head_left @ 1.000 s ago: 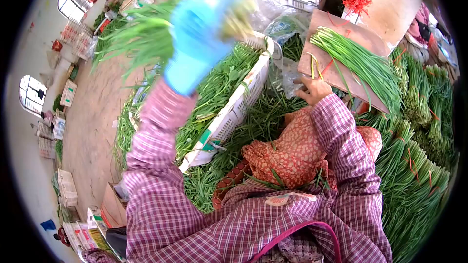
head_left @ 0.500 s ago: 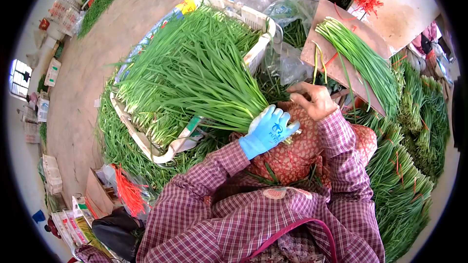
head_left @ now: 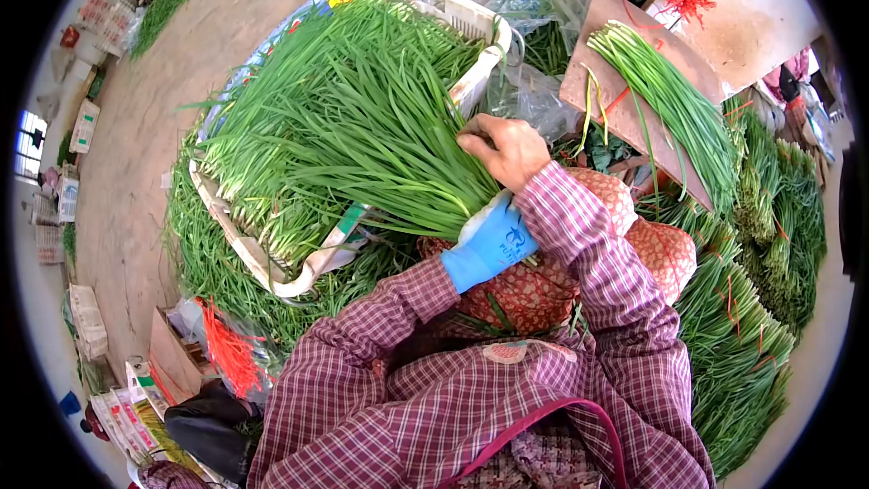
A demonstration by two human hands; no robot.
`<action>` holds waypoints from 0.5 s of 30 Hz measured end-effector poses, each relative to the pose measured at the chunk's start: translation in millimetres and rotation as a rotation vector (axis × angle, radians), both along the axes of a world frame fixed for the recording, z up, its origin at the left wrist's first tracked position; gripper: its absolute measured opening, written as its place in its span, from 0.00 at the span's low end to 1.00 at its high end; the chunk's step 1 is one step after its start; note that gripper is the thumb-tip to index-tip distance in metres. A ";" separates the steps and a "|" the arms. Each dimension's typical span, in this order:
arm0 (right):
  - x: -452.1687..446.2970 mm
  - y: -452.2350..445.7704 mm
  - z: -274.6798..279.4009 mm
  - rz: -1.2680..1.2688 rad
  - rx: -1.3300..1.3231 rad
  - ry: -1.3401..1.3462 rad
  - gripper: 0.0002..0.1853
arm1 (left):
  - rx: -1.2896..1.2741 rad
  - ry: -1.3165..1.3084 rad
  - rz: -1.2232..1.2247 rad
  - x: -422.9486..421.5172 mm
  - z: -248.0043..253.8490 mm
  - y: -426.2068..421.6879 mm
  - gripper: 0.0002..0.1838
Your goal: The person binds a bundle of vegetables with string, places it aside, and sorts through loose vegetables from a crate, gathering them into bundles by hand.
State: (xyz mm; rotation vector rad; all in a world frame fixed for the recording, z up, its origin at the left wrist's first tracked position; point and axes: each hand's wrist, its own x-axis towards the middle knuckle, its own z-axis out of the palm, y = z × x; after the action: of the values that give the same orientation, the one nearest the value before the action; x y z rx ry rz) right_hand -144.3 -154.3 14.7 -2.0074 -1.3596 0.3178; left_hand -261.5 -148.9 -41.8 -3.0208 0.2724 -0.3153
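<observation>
My gloved left hand (head_left: pixel 493 240) is closed around the green bunch (head_left: pixel 425 167) near its cut ends; the bunch fans out over the white crate (head_left: pixel 199 183); my bare right hand (head_left: pixel 509 152) is half-curled at the bunch's edge, whether pinching I cannot tell; judgement: left grip snug, uncrushing; right touch light, lest blades tear.
</observation>
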 end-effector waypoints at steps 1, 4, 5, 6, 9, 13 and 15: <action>0.3 6.6 -2.1 -0.019 -0.041 -0.019 0.12 | 0.001 -0.001 0.000 0.3 -7.2 0.2 0.14; -4.1 20.0 -8.6 0.032 -0.119 0.062 0.14 | -0.151 -0.151 0.003 -1.8 -13.2 1.6 0.14; -5.3 22.1 -11.4 0.072 -0.124 0.077 0.14 | -0.218 -0.030 0.010 -4.1 -13.1 1.6 0.15; -7.7 21.7 -10.8 0.071 -0.068 0.070 0.13 | -0.284 0.093 0.017 -5.9 -12.3 2.4 0.16; -7.2 9.3 -7.1 0.026 0.066 0.243 0.11 | -0.315 -0.136 0.036 -7.7 -14.5 4.7 0.16; -4.3 -18.5 -0.6 -0.080 0.299 0.638 0.07 | -0.173 -0.140 0.095 -5.5 -6.1 2.0 0.13; -3.3 -29.5 -0.5 -0.106 0.423 0.732 0.07 | -0.261 -0.249 0.104 -5.8 -3.2 2.6 0.13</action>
State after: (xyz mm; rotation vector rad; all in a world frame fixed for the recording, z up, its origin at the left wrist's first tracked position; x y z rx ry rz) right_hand -147.6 -183.7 14.2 -1.3942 -0.7692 0.5895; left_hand -267.3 -146.2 -45.0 -3.1837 0.0570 -0.7649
